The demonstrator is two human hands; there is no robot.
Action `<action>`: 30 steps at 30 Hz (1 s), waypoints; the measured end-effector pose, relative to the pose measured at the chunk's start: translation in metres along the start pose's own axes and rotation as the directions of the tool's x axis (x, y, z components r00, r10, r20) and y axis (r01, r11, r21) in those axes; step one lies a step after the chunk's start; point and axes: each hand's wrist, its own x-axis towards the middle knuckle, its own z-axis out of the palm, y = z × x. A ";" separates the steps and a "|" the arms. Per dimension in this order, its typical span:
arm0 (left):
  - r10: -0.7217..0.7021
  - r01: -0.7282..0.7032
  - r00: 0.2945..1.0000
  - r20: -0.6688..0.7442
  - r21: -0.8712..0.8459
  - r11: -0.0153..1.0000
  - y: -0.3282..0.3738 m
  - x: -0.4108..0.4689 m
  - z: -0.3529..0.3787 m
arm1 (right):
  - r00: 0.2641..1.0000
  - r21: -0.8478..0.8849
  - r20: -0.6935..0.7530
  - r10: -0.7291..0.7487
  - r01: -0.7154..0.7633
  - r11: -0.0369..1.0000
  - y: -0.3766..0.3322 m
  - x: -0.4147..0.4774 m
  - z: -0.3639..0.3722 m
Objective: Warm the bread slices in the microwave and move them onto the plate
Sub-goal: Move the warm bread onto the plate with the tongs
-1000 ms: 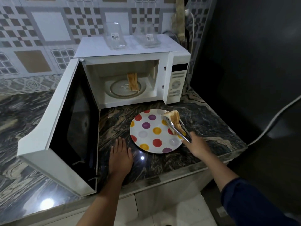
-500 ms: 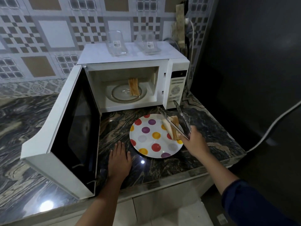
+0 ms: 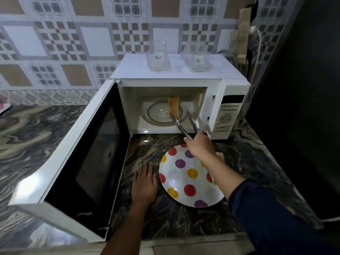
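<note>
The white microwave (image 3: 228, 89) stands with its door (image 3: 88, 151) swung wide to the left. Upright bread slices (image 3: 173, 105) rest on the glass turntable (image 3: 156, 115) inside. My right hand (image 3: 199, 145) grips metal tongs (image 3: 184, 126), whose spread tips reach into the cavity beside the slices. A polka-dot plate (image 3: 184, 181) lies on the counter in front; a bread slice (image 3: 220, 155) on its right side is mostly hidden by my right forearm. My left hand (image 3: 144, 183) rests flat on the counter just left of the plate.
Two clear plastic containers (image 3: 159, 58) (image 3: 197, 59) sit on top of the microwave. A dark appliance wall (image 3: 298, 107) rises at the right, with cables (image 3: 257, 43) behind the microwave. The marble counter (image 3: 36, 129) stretches left; its front edge runs below my arms.
My right hand left the bread slice on the plate and moved the tongs up into the microwave toward the remaining slices. My left hand stayed put. The view shifted closer.
</note>
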 end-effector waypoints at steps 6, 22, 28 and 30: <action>-0.020 0.021 0.999 -0.025 0.016 1.000 0.001 0.027 0.003 | 0.998 0.016 0.055 0.000 -0.001 1.000 -0.026 0.057 0.013; -0.037 0.036 0.996 -0.079 -0.012 0.999 0.001 0.028 0.005 | 0.995 0.095 0.036 0.095 -0.098 0.991 -0.071 0.125 0.048; -0.039 0.037 0.995 -0.091 -0.027 0.999 0.001 0.027 0.005 | 0.997 0.053 -0.019 0.077 -0.076 0.996 -0.064 0.131 0.055; -0.040 0.036 0.994 -0.099 -0.043 0.998 0.001 0.028 0.007 | 0.998 0.007 -0.028 0.064 -0.063 0.998 -0.059 0.131 0.054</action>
